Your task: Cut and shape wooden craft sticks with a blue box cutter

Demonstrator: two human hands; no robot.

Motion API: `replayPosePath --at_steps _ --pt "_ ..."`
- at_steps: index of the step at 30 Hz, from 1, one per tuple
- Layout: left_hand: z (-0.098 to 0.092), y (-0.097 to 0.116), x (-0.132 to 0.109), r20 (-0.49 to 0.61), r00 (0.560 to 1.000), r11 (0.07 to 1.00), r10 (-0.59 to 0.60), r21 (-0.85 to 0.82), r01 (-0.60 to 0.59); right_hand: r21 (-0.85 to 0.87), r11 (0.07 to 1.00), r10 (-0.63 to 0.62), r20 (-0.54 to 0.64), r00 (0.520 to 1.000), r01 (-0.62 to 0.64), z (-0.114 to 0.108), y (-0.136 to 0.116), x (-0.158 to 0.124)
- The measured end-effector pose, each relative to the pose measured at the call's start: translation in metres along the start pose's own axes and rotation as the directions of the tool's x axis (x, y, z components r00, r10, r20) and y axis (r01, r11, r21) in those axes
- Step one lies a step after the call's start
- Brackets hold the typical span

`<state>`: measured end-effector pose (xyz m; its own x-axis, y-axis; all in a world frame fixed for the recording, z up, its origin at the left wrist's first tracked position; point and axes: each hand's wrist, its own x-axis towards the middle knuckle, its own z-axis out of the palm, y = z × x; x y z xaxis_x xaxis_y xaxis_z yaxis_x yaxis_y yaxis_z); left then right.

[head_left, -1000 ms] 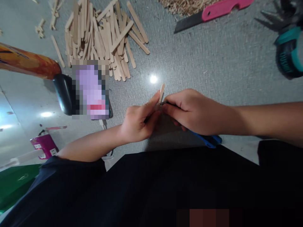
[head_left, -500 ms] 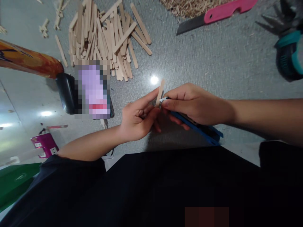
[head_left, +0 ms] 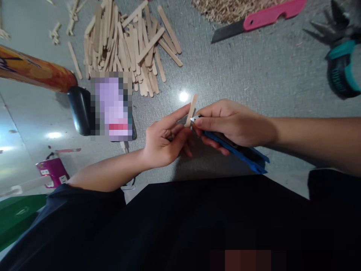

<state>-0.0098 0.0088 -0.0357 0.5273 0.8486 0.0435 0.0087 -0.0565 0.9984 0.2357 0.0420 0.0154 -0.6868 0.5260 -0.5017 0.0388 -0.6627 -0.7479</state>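
Observation:
Between the thumb and fingers of my left hand is a short wooden craft stick, its rounded end pointing away from me. My right hand is closed around a blue utility knife. The knife's pointed blade touches or almost touches the stick near my left fingertips; I cannot tell how deep it sits. Beyond my hands lies a big heap of craft sticks on the grey textured table.
A pink-handled saw lies beside wood shavings. Teal-handled pliers are at the right. To the left are a blurred phone, a black case, an orange tube and a purple power adapter.
The rear of the blue utility knife has swung slightly outward to the right, with its blade still at the stick. My left hand keeps its hold, and the view has shifted a little.

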Motion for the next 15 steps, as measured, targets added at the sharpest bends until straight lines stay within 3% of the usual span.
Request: replayPosePath --at_steps 8,15 --pt "0.0008 -0.0023 0.0 -0.008 1.0 1.0 0.002 0.002 -0.002 0.056 0.998 -0.001 0.044 0.999 -0.002 -0.001 -0.0002 0.0007" --pt "0.0015 -0.0039 -0.0006 -0.017 1.0 1.0 0.016 0.024 -0.016 -0.083 0.995 -0.068 -0.067 0.995 0.062 0.0055 0.0007 -0.0017"
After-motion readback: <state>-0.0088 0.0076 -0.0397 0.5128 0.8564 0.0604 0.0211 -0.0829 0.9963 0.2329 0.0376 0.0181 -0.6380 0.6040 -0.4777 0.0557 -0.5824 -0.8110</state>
